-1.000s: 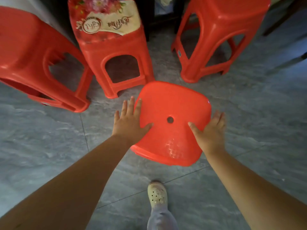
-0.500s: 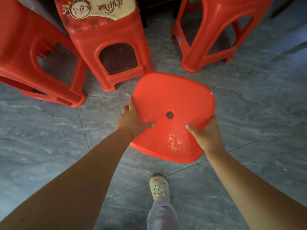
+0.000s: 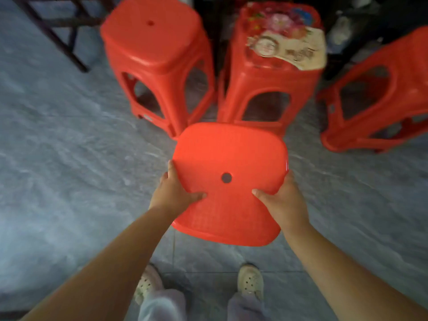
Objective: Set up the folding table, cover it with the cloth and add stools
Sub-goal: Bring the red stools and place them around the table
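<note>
I look down on the seat of a red plastic stool (image 3: 229, 156) with a small round hole in its middle. My left hand (image 3: 172, 193) grips its left edge, thumb on top. My right hand (image 3: 281, 202) grips its right edge the same way. The stool's legs are hidden under the seat. Three more red stools stand beyond it: a plain one (image 3: 155, 63) at the back left, one with a flowered sticker on its seat (image 3: 275, 72) in the middle, and a third (image 3: 375, 98) at the right edge, partly cut off.
Grey marbled floor tiles (image 3: 69, 170) lie all around. Dark wooden legs of some furniture (image 3: 58, 31) cross the top left. My two feet in pale perforated shoes (image 3: 251, 283) stand just below the held stool. The view is motion-blurred.
Both hands went from resting beside the seat to gripping its edges. The view swung, so the other stools now sit further right and a plain stool shows at the back left.
</note>
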`<move>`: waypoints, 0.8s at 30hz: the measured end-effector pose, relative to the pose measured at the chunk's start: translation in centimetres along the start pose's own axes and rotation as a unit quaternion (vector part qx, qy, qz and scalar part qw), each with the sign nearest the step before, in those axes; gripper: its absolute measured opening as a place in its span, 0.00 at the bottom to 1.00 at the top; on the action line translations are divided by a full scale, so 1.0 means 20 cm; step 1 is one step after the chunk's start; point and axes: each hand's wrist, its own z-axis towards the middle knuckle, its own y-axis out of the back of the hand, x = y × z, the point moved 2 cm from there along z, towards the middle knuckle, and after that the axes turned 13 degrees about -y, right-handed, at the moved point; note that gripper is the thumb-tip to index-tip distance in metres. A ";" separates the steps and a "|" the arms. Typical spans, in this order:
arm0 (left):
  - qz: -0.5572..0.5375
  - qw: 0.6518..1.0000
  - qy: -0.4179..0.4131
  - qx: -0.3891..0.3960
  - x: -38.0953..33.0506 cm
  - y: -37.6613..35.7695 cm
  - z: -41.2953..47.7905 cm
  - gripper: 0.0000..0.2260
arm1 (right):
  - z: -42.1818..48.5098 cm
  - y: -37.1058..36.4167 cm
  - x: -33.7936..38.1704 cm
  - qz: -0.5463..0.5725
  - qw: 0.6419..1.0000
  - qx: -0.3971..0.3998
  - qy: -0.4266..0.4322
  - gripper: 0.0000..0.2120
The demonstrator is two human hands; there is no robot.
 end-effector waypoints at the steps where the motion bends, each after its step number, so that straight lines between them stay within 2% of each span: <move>1: -0.005 1.000 0.015 -0.014 0.12 0.11 -0.04 0.58 | -0.07 -0.11 0.12 -0.012 1.000 0.010 0.015 0.42; 6: -0.063 0.988 0.090 -0.109 0.80 0.67 -0.29 0.56 | -0.46 -0.71 0.72 -0.066 0.990 0.075 0.097 0.43; 12: -0.094 0.947 0.201 -0.233 1.57 1.16 -0.69 0.55 | -0.94 -1.50 1.32 -0.133 0.954 0.180 0.201 0.44; 18: -0.136 0.883 0.306 -0.328 2.11 1.30 -1.04 0.53 | -1.38 -2.12 1.65 -0.209 0.889 0.264 0.310 0.48; 24: -0.173 0.814 0.363 -0.420 2.50 1.33 -1.27 0.50 | -1.74 -2.62 1.82 -0.280 0.819 0.313 0.392 0.52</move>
